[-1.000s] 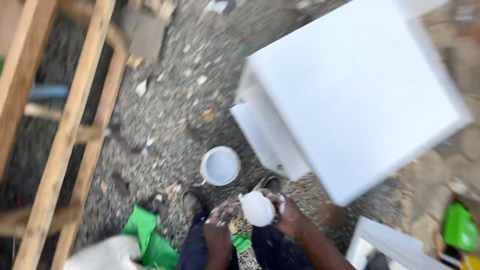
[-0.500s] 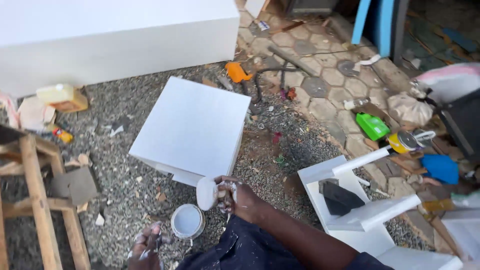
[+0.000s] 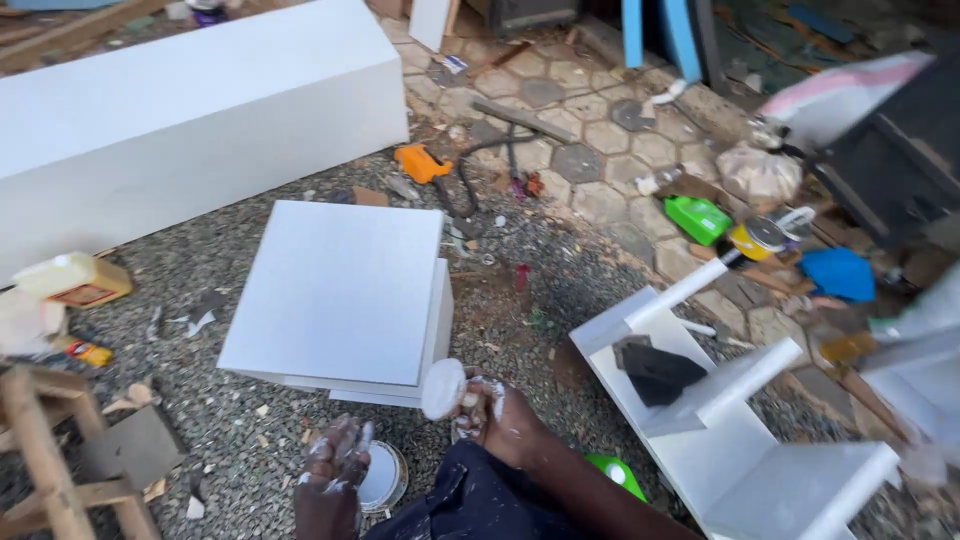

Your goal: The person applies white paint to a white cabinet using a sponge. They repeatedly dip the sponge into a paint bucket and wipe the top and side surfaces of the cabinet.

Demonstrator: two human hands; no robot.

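My right hand (image 3: 495, 408), smeared with white paint, grips a small white round lid-like disc (image 3: 443, 388) just in front of the near edge of a white square box (image 3: 340, 290). My left hand (image 3: 335, 468), also paint-covered, hovers with loose fingers and holds nothing. It is beside and partly over an open tin of white paint (image 3: 382, 478) standing on the gravel. My dark-trousered knees fill the bottom edge.
A long white cabinet (image 3: 180, 120) lies at the back left. A white shelf unit (image 3: 720, 400) lies on its side at right. A wooden frame (image 3: 40, 450) stands at the bottom left. An orange tool (image 3: 420, 160), a green container (image 3: 697, 218) and a yellow tin (image 3: 760, 238) litter the paving.
The view has swung and lifted, showing more of the yard. My right hand keeps the white disc. My left hand has come up beside the paint tin.
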